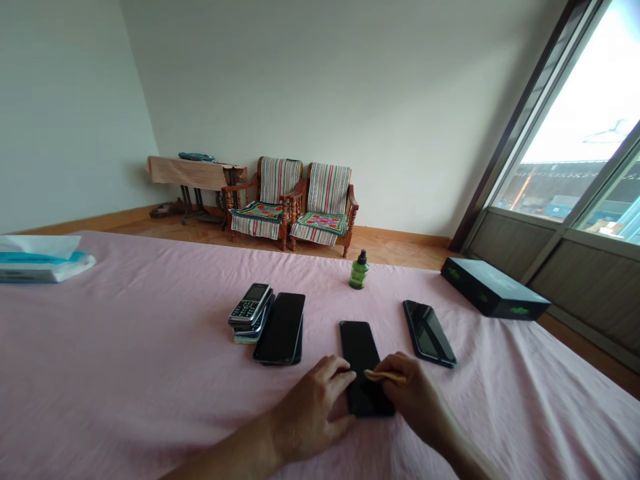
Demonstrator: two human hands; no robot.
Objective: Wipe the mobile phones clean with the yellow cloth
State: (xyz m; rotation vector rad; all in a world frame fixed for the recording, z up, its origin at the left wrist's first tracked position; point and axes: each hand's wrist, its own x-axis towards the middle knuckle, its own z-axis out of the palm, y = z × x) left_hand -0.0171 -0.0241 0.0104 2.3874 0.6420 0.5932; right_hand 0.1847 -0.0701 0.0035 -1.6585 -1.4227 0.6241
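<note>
A black smartphone lies face up on the pink bed cover, between my hands. My left hand rests along its left side, fingers and thumb apart and touching its edge. Closed over the phone's right side, my right hand holds a thin, tan, strip-like thing against the screen; its exact kind is unclear. Another dark smartphone lies to the right. Left of my hands, a black smartphone lies on another phone, beside a small stack topped by a silver keypad phone.
A green spray bottle stands upright beyond the phones. A black box sits at the far right edge, and a tissue pack at the far left. Two wooden chairs and a cloth-covered table stand by the wall.
</note>
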